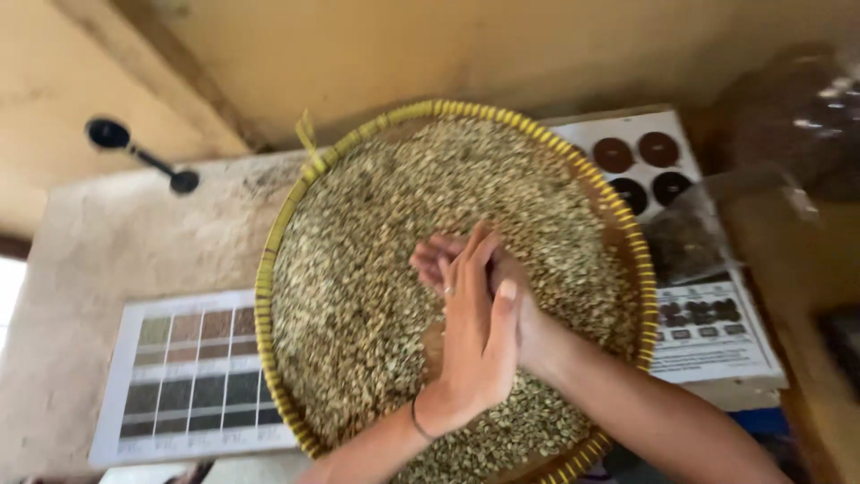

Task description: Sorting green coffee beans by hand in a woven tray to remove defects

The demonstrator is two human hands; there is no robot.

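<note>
Yellowish plaster walls and a pale, rough-looking desk (107, 242) set the scene, pretty rustic overall. Sitting on the desk is a big round woven tray (269, 287) with a yellow plaited rim, filled with a loose layer of small greenish-tan beans (358, 269), probably unroasted coffee. Those will likely handle light, dry and hard, rolling and slipping through fingers, so scooping with cupped palms looks smarter than pinching. The tray seems stiff but light; its rim is the obvious place to take hold.

The person's left hand (479, 332) and right hand (448, 260) are pressed together over the middle of the tray, fingers straight and flat, gripping nothing visible, though a few beans could be hidden between the palms. A thin bracelet sits on the left wrist.

Toward the desk's left edge lies a laminated colour chart (193, 367) of brown and grey squares. A card with dark round samples (640, 161) sits at the right side, and a black scoop (134, 152) at the far left corner.
</note>
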